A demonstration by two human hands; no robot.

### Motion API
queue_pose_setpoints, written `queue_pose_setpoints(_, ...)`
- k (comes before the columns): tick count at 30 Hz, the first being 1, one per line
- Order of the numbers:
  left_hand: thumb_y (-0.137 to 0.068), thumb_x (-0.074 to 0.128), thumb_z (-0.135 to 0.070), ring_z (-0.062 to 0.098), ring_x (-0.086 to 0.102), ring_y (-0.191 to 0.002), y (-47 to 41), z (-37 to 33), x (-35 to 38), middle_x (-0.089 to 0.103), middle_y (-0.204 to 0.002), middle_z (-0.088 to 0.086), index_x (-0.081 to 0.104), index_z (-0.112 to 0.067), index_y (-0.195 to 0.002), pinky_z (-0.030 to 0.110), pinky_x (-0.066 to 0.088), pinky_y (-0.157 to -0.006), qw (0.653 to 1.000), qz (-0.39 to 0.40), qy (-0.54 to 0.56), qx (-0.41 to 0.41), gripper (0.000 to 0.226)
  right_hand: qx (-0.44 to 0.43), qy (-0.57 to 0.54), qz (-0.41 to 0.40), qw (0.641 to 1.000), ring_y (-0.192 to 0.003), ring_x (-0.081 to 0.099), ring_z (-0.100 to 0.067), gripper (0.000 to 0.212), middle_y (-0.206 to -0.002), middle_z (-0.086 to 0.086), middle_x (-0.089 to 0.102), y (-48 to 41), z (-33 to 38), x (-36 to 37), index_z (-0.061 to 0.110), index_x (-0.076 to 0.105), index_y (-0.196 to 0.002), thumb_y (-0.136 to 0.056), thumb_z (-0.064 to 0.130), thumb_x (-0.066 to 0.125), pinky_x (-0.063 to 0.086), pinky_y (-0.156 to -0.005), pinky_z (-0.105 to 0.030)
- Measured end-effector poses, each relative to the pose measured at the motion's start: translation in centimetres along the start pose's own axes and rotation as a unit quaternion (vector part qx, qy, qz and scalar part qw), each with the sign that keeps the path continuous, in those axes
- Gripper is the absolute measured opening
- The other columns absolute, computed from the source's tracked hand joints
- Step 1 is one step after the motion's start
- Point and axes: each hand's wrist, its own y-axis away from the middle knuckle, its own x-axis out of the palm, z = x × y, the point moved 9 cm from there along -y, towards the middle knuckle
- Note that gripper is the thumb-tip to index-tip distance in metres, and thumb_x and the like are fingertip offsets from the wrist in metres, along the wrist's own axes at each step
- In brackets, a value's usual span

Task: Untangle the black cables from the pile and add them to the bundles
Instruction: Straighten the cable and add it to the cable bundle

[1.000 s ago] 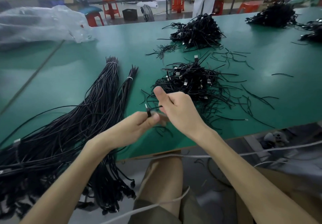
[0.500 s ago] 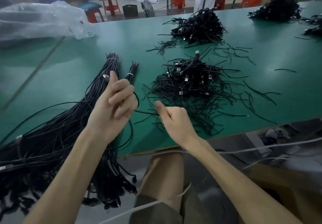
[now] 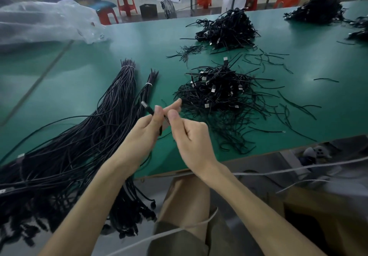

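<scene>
Now the hands are close together again, over the green table (image 3: 79,72). The left hand (image 3: 143,134) has come away from the bundles (image 3: 111,116) and pinches one black cable (image 3: 146,106) in its fingers, plug up. The right hand (image 3: 191,136) is curled beside it; I cannot tell if it grips. The cable looks free of the pile (image 3: 219,94). Red stools (image 3: 125,2) stand behind.

matt green tabletop (image 3: 83,88), matt blk cables (image 3: 219,92), clear plastic bag (image 3: 45,22)
</scene>
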Motion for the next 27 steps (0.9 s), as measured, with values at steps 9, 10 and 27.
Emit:
queue_pose_setpoints(9, -0.114, 0.029, -0.04, 0.004, 0.034, -0.046, 1.0, -5.4, -1.0, 0.046, -0.059, -0.011, 0.051, -0.026, -0.071, 0.02, 0.037, -0.051, 0.881, 0.05, 0.469, 0.035, 0.051, 0.049, 0.061, 0.017, 0.997, -0.04, 0.024, -0.013, 0.066, -0.043, 0.004, 0.024, 0.0, -3.7, -1.0, 0.021, 0.028, -0.05, -0.106, 0.053, 0.036, 0.02, -0.045, -0.035)
queue_pose_setpoints(10, -0.113, 0.03, -0.042, 0.005, 0.028, -0.045, 1.4, -5.6, -0.9, 0.04, -0.055, -0.011, 0.049, -0.027, -0.066, 0.021, 0.031, -0.046, 0.912, 0.065, 0.404, 0.029, 0.052, 0.056, 0.061, -0.006, 0.997, -0.04, 0.023, -0.011, 0.066, -0.043, 0.007, 0.023, -0.4, -3.6, -1.7, 0.023, 0.027, -0.049, -0.105, 0.055, 0.035, 0.019, -0.045, -0.033)
queue_pose_setpoints(27, -0.111, 0.03, -0.04, 0.02, 0.053, -0.14, 0.6, -1.2, -0.5, 0.06, -0.147, 0.007, 0.063, 0.002, -0.133, 0.024, 0.042, -0.112, 0.988, -0.04, 0.147, 0.014, 0.057, -0.038, 0.103, 0.001, 0.994, -0.044, 0.034, -0.01, 0.048, -0.053, 0.013, 0.033, 1.7, 1.6, -0.3, 0.02, 0.043, -0.065, -0.11, 0.035, 0.039, 0.026, -0.051, -0.029)
